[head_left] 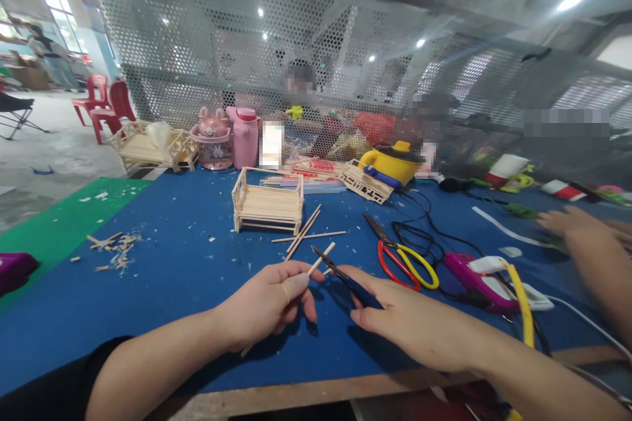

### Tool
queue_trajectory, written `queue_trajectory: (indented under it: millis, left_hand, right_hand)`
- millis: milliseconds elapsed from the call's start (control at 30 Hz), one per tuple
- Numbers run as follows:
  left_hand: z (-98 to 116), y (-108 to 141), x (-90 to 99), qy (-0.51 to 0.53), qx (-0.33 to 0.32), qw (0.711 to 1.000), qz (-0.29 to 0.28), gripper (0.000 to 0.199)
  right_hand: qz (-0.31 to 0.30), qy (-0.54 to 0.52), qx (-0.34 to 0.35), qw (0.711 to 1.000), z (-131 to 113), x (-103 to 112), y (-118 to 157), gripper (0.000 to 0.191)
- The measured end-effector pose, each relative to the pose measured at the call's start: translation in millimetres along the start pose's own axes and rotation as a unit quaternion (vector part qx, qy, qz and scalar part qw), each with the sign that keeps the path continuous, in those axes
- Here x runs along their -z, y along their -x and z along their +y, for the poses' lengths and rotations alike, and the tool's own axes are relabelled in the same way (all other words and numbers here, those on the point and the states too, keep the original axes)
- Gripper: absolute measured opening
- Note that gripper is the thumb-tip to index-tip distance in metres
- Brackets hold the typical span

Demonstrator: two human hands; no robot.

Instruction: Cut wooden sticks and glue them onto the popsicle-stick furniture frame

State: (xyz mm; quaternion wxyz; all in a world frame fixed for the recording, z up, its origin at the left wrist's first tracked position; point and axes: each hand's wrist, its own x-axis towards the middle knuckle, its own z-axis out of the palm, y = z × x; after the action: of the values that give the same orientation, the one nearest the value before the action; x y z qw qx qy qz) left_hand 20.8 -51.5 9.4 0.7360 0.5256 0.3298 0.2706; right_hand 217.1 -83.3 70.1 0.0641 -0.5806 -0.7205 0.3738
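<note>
My left hand (284, 296) pinches a thin wooden stick (322, 258) between thumb and fingers; its lower end comes out below the palm. Closed around dark-handled cutting pliers (353, 286), my right hand (395, 309) holds their jaws at the stick, just past my left fingertips. I cannot tell whether the jaws are closed on it. A few loose sticks (303, 233) lie crossed beyond my hands. Behind those stands a small model bench (269, 200) built of sticks, upright on the blue table (187, 276).
Red-and-yellow scissors (402, 263) and a purple glue gun (486, 283) with cables lie to the right. Short offcuts (116, 250) are heaped left. Farther back are another stick model (153, 145), a pink bottle (244, 135) and a yellow pot (395, 164). Another person's hands (573, 220) work at far right.
</note>
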Motion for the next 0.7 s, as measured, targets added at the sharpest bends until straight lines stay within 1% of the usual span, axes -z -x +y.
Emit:
queue_trajectory:
  millis: [100, 233, 333, 400, 467, 500, 567, 600, 667, 700]
  left_hand:
    - [0, 0, 1.0, 0.0, 0.002, 1.0, -0.001, 0.028]
    - [0, 0, 0.9, 0.011, 0.009, 1.0, 0.0, 0.028]
    - [-1, 0, 0.3, 0.017, 0.016, 1.0, 0.005, 0.028]
    - [-2, 0, 0.3, 0.02, 0.017, 1.0, 0.007, 0.03]
    - [-5, -1, 0.3, 0.02, 0.014, 1.0, 0.014, 0.035]
    - [-6, -1, 0.0, 0.02, 0.012, 1.0, 0.021, 0.037]
    - [-8, -3, -1.2, 0.022, 0.014, 0.999, 0.043, 0.041]
    - [-9, -4, -2.0, 0.027, 0.024, 0.998, 0.058, 0.041]
    - [-9, -6, -3.6, 0.042, 0.056, 0.993, 0.091, 0.038]
    - [-8, -7, -4.0, 0.046, 0.069, 0.991, 0.103, 0.036]
  right_hand:
    - [-0.008, -0.02, -0.011, 1.0, 2, -1, -1, 0.051]
    - [-0.026, -0.061, -0.011, 0.998, 6, 1, -2, 0.058]
    - [-0.027, -0.054, -0.011, 0.998, 10, 1, -2, 0.061]
    - [0.008, -0.017, 0.004, 1.0, 13, -3, -3, 0.062]
    - [0.075, 0.045, 0.026, 0.996, 16, -9, -4, 0.062]
    - [0.113, 0.085, 0.033, 0.989, 17, -14, -6, 0.062]
    - [0.176, 0.185, 0.024, 0.967, 18, -22, -12, 0.063]
    - [0.2, 0.242, 0.013, 0.949, 17, -25, -15, 0.065]
    - [0.231, 0.343, -0.001, 0.911, 16, -28, -22, 0.067]
    - [0.24, 0.373, -0.005, 0.896, 15, -28, -24, 0.068]
